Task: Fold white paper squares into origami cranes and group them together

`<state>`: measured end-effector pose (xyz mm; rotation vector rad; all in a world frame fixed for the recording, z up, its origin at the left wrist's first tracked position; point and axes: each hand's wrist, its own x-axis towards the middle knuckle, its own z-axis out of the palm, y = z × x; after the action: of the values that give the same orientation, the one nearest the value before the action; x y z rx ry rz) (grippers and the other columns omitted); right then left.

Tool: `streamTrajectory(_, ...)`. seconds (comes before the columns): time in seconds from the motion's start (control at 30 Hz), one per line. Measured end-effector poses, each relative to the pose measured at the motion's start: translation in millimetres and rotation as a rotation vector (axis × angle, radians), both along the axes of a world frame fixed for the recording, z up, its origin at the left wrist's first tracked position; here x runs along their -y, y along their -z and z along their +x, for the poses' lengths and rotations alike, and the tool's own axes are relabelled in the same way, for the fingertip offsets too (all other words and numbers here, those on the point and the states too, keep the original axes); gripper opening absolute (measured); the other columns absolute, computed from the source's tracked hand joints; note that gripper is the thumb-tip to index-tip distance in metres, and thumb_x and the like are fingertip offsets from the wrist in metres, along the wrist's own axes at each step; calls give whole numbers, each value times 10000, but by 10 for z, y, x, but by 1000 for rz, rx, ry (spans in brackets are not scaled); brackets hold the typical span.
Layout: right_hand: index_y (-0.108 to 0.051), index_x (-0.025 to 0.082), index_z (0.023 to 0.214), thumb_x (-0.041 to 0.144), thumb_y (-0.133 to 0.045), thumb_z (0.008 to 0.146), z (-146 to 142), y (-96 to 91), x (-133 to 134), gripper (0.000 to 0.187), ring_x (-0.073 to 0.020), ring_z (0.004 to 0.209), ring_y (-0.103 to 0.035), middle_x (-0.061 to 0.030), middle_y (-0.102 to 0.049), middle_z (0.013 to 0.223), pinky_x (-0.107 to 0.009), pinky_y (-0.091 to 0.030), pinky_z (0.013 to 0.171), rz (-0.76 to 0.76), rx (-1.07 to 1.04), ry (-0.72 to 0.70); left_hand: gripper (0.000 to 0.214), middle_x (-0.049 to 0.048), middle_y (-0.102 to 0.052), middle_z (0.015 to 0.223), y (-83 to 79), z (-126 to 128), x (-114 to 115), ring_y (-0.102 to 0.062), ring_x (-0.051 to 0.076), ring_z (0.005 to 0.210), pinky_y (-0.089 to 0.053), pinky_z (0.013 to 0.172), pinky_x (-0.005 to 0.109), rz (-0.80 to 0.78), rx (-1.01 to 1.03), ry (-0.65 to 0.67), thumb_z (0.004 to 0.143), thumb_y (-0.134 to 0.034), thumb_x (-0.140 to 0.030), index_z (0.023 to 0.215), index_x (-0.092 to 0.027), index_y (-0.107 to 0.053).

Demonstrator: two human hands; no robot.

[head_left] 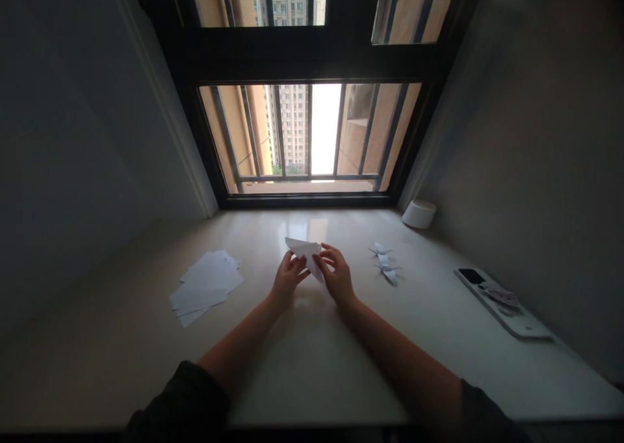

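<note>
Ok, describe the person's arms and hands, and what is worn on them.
The left hand and right hand are bare, no gloves; forearms bare too. The dark left sleeve and right sleeve end near the elbows. No watch or bracelet shows.

Honestly can't make out any text here, no labels, brands or numbers readable on anything, it's all too dim and small.

A white folded paper [306, 253], roughly triangular, is held just above the pale sill, pinched at both sides.
</note>
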<state>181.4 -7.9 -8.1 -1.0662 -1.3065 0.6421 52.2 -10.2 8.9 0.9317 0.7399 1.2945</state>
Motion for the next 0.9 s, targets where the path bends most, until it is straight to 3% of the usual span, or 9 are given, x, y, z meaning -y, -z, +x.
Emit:
streamTrajectory(0.13,-611,197,804,442,-578,789,-33,2,16,247,-194,822,-632,-52,-663,937,-345,-495,783,-56,-77,-88,350,81,-666,973,-8,22,33,-615,201,905,-482,820,356,-9,-11,-30,665,-738,-306,963,-157,-629)
streamTrajectory(0.3,-616,195,739,458,-603,767,-75,-20,59,265,-190,726,-632,-24,-661,733,-306,-496,688,-102,-74,-89,298,71,-681,833,-12,-22,19,-623,185,815,-477,809,345,-102,13,-109,615,-768,-290,834,-116,-667)
streamTrajectory(0.6,-596,203,889,452,-668,702,-86,8,30,319,-170,666,-615,-29,-645,788,-284,-510,588,-150,-206,-71,308,85,-684,904,6,-19,16,-611,202,896,-466,841,338,-144,51,-109,601,-777,-256,861,-120,-684)
streamTrajectory(0.7,-622,196,952,443,-663,709,-70,7,17,349,-155,613,-589,-13,-625,707,-276,-495,566,-141,-230,-100,346,103,-684,915,-9,-44,3,-613,218,909,-465,849,348,-143,0,-62,590,-785,-277,877,-110,-688)
streamTrajectory(0.77,-652,193,952,439,-646,729,-47,-9,14,332,-155,606,-579,-9,-619,667,-277,-484,569,-125,-199,-101,387,102,-684,918,-38,-93,-25,-620,216,899,-471,839,343,-124,-64,-43,597,-781,-301,925,-121,-680)
streamTrajectory(0.9,-692,212,942,427,-616,766,24,-56,18,288,-168,664,-583,-29,-660,738,-301,-483,631,-51,-49,-27,448,56,-690,853,-97,-234,-102,-638,181,789,-494,738,305,-38,-228,-156,656,-728,-391,1050,-196,-638)
